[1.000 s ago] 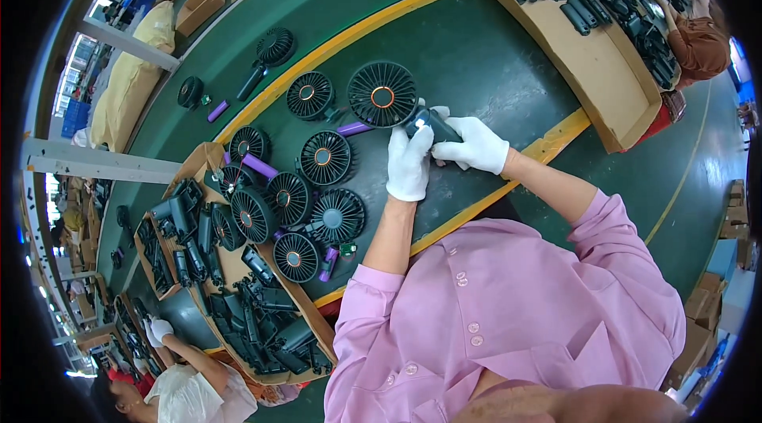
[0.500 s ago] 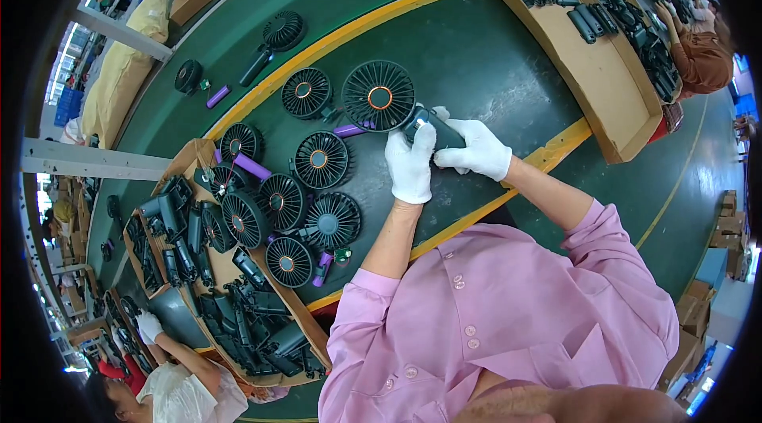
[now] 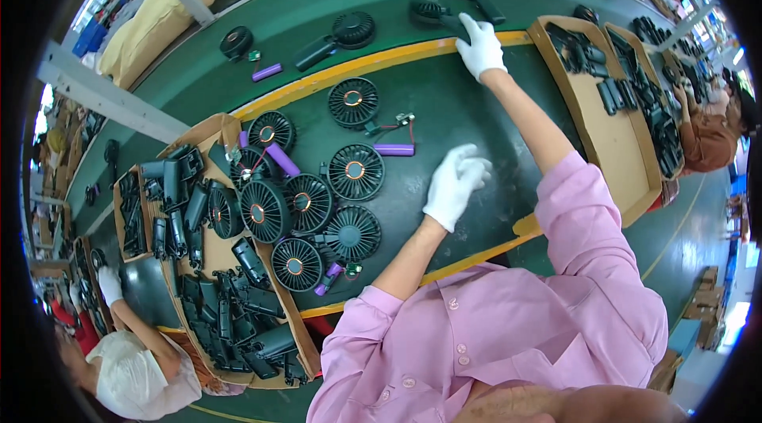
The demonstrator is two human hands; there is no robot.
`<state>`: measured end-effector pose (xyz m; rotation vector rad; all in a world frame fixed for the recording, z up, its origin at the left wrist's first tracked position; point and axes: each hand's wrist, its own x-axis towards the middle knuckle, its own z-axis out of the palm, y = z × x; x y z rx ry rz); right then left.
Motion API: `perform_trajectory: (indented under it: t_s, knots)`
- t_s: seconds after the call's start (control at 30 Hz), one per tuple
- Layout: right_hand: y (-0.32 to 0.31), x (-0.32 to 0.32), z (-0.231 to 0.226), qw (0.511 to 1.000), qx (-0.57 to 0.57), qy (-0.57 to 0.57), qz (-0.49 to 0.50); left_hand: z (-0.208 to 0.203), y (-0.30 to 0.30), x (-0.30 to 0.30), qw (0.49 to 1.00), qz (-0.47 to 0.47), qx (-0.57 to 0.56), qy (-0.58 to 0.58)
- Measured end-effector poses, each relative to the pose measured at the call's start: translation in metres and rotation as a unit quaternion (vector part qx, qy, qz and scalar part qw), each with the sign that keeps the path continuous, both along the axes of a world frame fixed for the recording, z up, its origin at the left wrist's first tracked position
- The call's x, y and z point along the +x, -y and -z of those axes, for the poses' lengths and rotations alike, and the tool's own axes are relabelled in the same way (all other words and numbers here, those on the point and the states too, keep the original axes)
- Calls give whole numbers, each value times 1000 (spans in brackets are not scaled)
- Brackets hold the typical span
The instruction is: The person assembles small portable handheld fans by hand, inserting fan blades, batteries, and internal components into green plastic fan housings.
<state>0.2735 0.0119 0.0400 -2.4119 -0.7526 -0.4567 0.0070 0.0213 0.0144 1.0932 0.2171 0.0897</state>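
My right hand [image 3: 482,51], in a white glove, reaches across the yellow edge strip with its fingers spread. Its fingertips are at the handle end of a dark handheld fan [image 3: 429,9] lying on the green belt; whether they touch it is hard to see. Over the near table my left hand [image 3: 456,185], also gloved, is open with nothing in it. Just left of it lies a purple battery cell [image 3: 394,150], wired to a small board [image 3: 405,118]. Several round black fan heads [image 3: 355,172] are grouped further left, some with copper-coloured centres.
A cardboard box [image 3: 305,336] of black handle shells stands at the left. Another carton [image 3: 591,125] holding black parts is on the right. Further fans [image 3: 353,29] lie along the green belt [image 3: 270,14]. Co-workers sit at both sides, one with a gloved hand [image 3: 109,285].
The dark handheld fan has left my hands and lies on the belt. My right hand has moved far forward; my left has let go and opened. The view has shifted.
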Motion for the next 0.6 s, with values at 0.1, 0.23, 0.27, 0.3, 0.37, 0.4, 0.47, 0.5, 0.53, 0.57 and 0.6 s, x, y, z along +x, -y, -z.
perform_trajectory:
  t_s: [0.1, 0.23, 0.27, 0.3, 0.37, 0.4, 0.47, 0.5, 0.53, 0.57, 0.6]
  knots:
    - [-30, 19, 5, 988, -145, 35, 47, 8, 5, 6, 1000, 12, -1, 20]
    - [-95, -70, -30, 968, -176, 6, -181, 14, 2, 3, 997, -19, 68, -15]
    - [-97, -86, -43, 944, -154, -162, -242, 4, 2, 4, 992, -8, 128, -11]
    - [-99, -93, -44, 928, -168, -175, -283, 6, 6, 8, 989, -15, 149, -8]
    - [-104, -117, -50, 926, -249, -124, -253, -7, 3, 9, 981, 6, 193, -19]
    - [-106, -113, -36, 926, -190, -159, -285, -8, 3, 8, 981, -5, 192, 1]
    - [-101, -125, -31, 922, -133, -195, -307, -11, 2, 5, 981, -20, 193, 25]
    - [-94, -131, -29, 916, -78, -232, -318, -11, 0, 4, 966, 9, 258, 10]
    - [-86, -135, -27, 903, -36, -263, -338, -13, 0, 3, 946, 40, 322, -1]
    - [-78, -140, -28, 910, -31, -255, -327, -14, 0, 0, 945, 38, 325, 4]
    - [-67, -142, -28, 914, -8, -261, -310, -15, 1, -3, 934, 71, 349, 10]
